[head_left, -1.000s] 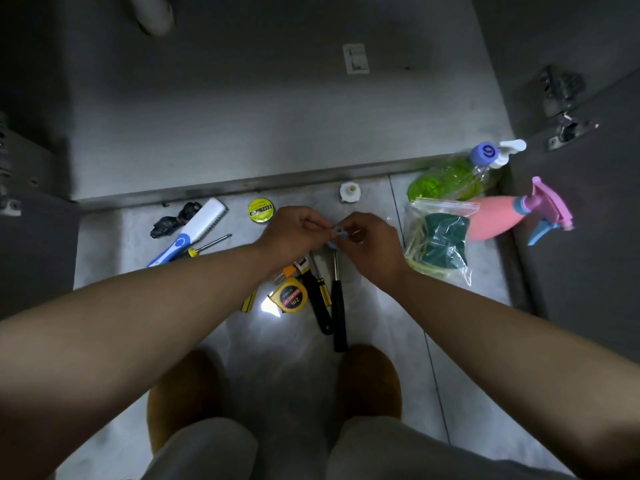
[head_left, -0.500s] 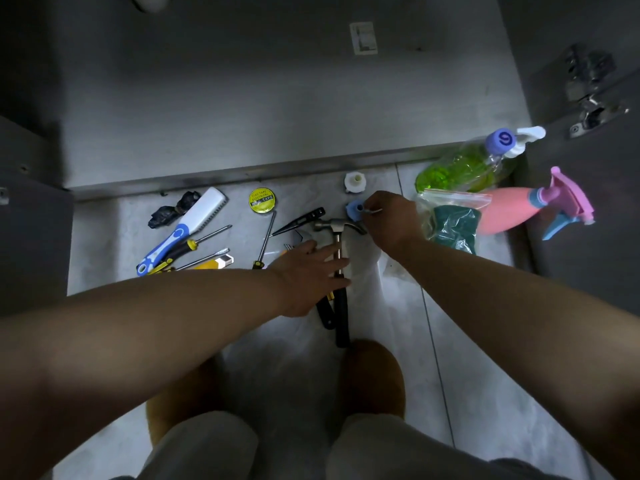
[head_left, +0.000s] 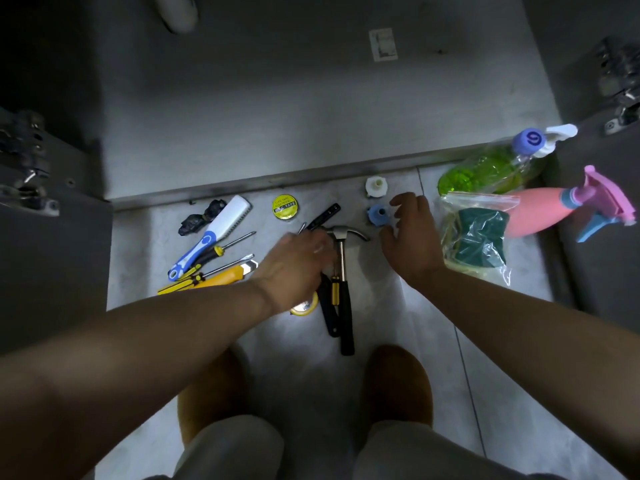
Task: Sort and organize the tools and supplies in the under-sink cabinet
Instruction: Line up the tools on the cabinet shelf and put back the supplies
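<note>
I am looking down at a pale grey tiled floor (head_left: 519,358) in dim light, before an open under-sink cabinet whose smooth, dull-grey base (head_left: 311,116) is filling the upper field; a white drain pipe (head_left: 178,12) is hanging at its back, and metal door hinges are showing at left (head_left: 24,168) and right (head_left: 620,84). The tools and supplies are all lying on the tile along the cabinet's front edge. At left are a white-and-blue brush (head_left: 214,233), two screwdrivers (head_left: 221,249) and a yellow utility knife (head_left: 225,277). At centre are a yellow tape roll (head_left: 285,207) and a steel claw hammer (head_left: 343,258) with a black handle. At right are a clear zip bag (head_left: 474,237) of green sponges, a green bottle (head_left: 491,168) and a pink spray bottle (head_left: 554,213). My left hand (head_left: 298,265) is lying palm down over the tools beside the hammer's neck, hiding part of a yellow tape measure (head_left: 304,306); it is blurred, and I cannot tell whether it is gripping anything. My right hand (head_left: 412,237) is hovering with fingers spread and loosely curved, holding nothing, just beside a ribbed blue fitting (head_left: 378,214); a white fitting (head_left: 375,187) is sitting just beyond that. My brown slippers (head_left: 394,386) are standing below.
</note>
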The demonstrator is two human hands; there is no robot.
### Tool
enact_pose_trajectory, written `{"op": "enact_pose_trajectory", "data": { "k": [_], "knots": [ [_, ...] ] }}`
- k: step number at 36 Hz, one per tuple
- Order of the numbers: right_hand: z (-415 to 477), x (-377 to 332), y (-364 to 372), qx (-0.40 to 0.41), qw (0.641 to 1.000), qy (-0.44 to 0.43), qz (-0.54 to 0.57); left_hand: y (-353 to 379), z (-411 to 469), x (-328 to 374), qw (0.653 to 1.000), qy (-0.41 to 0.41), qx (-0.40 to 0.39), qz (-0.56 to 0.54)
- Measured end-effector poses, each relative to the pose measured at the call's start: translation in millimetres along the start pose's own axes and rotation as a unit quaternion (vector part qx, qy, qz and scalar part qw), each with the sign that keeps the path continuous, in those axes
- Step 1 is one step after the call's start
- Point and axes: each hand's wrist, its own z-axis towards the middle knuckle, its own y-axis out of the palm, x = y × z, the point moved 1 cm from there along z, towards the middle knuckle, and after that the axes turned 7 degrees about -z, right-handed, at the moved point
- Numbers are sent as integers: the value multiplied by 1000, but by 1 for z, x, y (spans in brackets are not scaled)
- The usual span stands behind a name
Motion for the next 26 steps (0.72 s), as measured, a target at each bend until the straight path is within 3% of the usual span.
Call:
{"op": "enact_pose_trajectory", "data": {
  "k": [2,4,10,15,19,21,26],
  "knots": [
    [-4,-4,-1,-3,1000,-23,8,-9,2,-19,993,-102,50,-7],
    [-7,-8,0,-13,999,-50,14,-14,3,-37,986,-158,50,19],
    [-13,-16,10,-74,992,-104,19,-23,14,-66,972,-226,-60,-1],
    [-17,-24,20,-113,985,-129,34,-23,17,-63,976,-217,-20,-6],
    [-16,-36,26,-165,974,-140,62,-22,12,-61,959,-267,1,-95],
    [-15,-43,31,-188,970,-135,76,-25,8,-59,928,-308,30,-206],
    [-14,-58,45,-190,967,-141,98,-32,-1,-45,776,-362,91,-508]
  ]
}}
